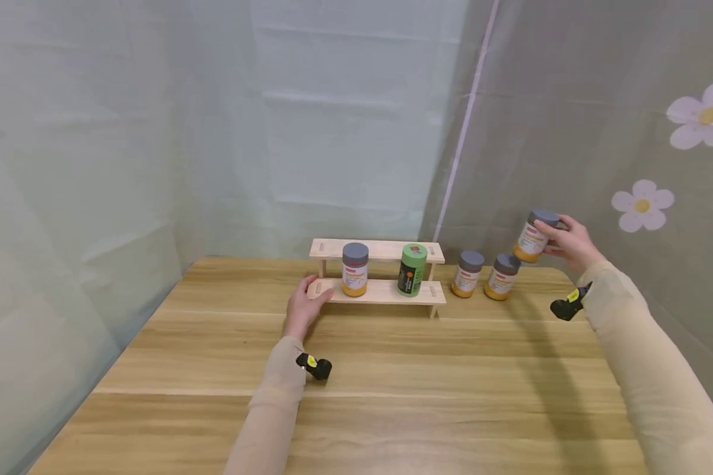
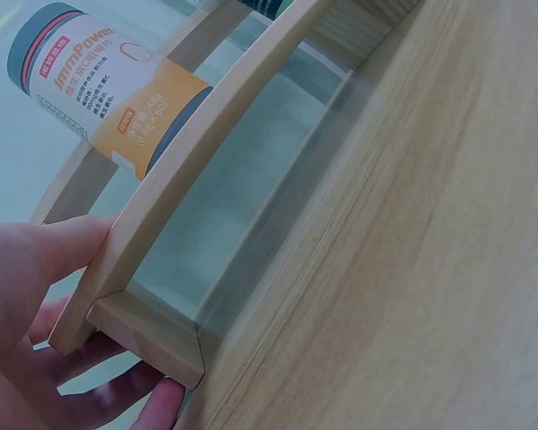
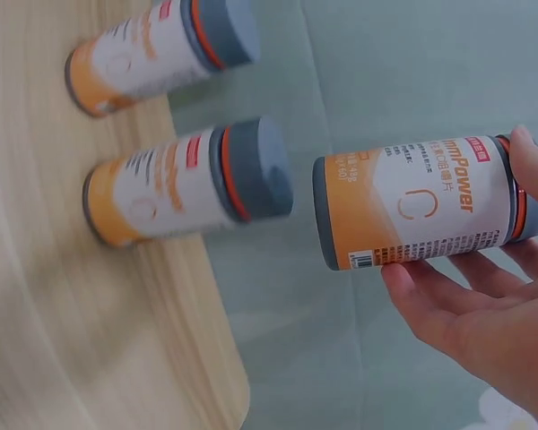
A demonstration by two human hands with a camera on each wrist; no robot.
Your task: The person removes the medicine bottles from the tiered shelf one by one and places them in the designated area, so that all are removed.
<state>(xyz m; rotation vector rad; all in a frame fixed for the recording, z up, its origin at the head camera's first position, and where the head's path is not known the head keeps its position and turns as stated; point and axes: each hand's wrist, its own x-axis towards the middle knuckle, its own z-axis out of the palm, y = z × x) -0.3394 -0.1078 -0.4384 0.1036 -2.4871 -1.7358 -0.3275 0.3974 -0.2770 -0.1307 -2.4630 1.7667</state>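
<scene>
A two-tier wooden rack point(image 1: 386, 291) stands at the back of the table. My left hand point(image 1: 304, 305) grips the left end of its lower board, thumb on top and fingers round the end support point(image 2: 148, 331). On that lower board stand a vitamin bottle point(image 1: 354, 270) with a grey lid and a green bottle point(image 1: 412, 270). My right hand point(image 1: 572, 243) holds another grey-lidded vitamin bottle point(image 3: 412, 202) up in the air, slightly tilted, gripping it near the lid. Two like bottles, a nearer-rack one point(image 1: 467, 274) and a right one point(image 1: 502, 277), stand upright on the table below it.
The wood-grain table point(image 1: 380, 396) has its back edge close behind the rack and bottles. A pale cloth curtain point(image 1: 356, 119) hangs behind the table, with flower prints point(image 1: 642, 206) on its right part. Small black cameras are strapped to both wrists.
</scene>
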